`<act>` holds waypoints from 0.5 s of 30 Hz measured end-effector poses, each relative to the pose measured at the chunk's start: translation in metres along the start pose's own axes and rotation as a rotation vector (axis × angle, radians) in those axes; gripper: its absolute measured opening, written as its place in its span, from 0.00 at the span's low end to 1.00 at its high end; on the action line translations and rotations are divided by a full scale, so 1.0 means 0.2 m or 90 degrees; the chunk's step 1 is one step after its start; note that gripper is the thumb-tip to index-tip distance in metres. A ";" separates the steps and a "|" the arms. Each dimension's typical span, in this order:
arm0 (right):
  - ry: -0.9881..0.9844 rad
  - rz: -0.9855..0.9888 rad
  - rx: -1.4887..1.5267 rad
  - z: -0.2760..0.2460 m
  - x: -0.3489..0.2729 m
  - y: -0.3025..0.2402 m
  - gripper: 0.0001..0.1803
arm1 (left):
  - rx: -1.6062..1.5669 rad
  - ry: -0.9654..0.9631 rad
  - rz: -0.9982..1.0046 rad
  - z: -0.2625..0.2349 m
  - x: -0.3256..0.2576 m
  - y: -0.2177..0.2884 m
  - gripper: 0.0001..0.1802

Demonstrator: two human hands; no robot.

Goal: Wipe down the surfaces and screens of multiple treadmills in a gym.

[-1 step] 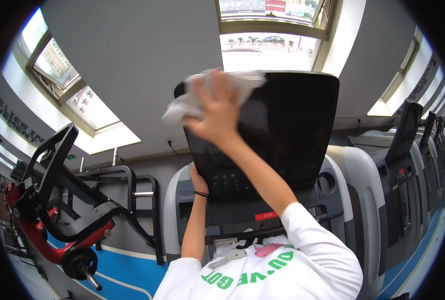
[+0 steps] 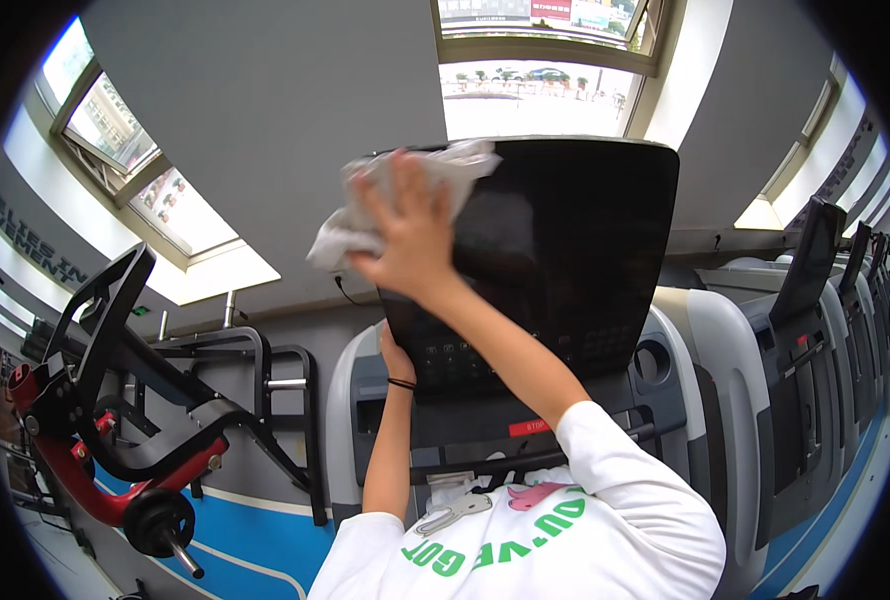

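My right hand point(image 2: 410, 235) presses a crumpled white cloth point(image 2: 340, 238) flat against the upper left corner of a black treadmill console point(image 2: 575, 230). Its fingers are spread over the cloth, and part of the cloth hangs past the console's left edge. Lower down, my left hand point(image 2: 396, 358) holds the console's left side, with a dark band at the wrist. Most of its fingers are hidden behind that edge. Buttons run along the bottom of the console, and a red stop strip point(image 2: 533, 428) lies below it.
Weight machines with a red frame point(image 2: 105, 490) and a black frame point(image 2: 295, 420) stand at the left. More treadmills point(image 2: 805, 270) line up at the right. Behind the console are a grey wall point(image 2: 285, 120) and windows. A treadmill handrail point(image 2: 525, 462) crosses before my body.
My right hand and the cloth have shifted a little to the left along the top of the console. The left hand stays in place.
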State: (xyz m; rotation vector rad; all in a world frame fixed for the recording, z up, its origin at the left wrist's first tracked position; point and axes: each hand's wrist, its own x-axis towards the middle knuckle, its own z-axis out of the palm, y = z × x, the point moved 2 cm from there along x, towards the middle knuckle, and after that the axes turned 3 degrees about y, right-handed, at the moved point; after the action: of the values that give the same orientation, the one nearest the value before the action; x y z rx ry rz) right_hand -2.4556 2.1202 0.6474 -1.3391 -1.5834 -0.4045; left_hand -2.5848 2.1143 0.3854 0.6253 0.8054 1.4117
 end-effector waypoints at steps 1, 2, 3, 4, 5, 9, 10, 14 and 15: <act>-0.032 -0.028 0.035 0.06 -0.07 -0.04 0.51 | -0.034 -0.022 -0.023 0.00 -0.02 0.00 0.26; -0.036 -0.028 0.038 0.07 -0.14 -0.05 0.51 | -0.069 -0.045 -0.043 -0.01 -0.02 0.01 0.27; -0.080 -0.064 0.031 0.08 -0.23 -0.03 0.50 | -0.107 -0.068 -0.067 0.03 -0.03 0.01 0.28; -0.124 -0.099 0.023 0.09 -0.33 0.00 0.49 | -0.066 -0.055 -0.060 0.05 -0.05 0.03 0.29; -0.128 -0.097 0.019 0.06 -0.42 0.04 0.49 | -0.087 0.007 -0.058 0.07 -0.08 0.04 0.30; -0.256 -0.175 -0.041 -0.03 -0.92 0.19 0.47 | -0.230 -0.091 -0.296 -0.17 -0.17 -0.10 0.31; -0.309 -0.201 -0.074 -0.07 -1.03 0.27 0.46 | -0.189 -0.052 -0.259 -0.19 -0.18 -0.10 0.31; -0.276 -0.159 -0.193 -0.36 -1.17 0.58 0.45 | -0.181 -0.067 -0.238 -0.32 -0.17 -0.11 0.25; -0.199 -0.117 -0.221 -0.41 -1.15 0.68 0.42 | -0.163 -0.027 -0.225 -0.26 -0.18 -0.11 0.25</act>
State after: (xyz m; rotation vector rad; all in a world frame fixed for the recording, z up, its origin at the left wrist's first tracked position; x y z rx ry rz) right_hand -2.3193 1.9751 0.4512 -1.5813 -1.9695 -0.6290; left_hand -2.6125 2.0729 0.3406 0.2968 0.6506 1.1479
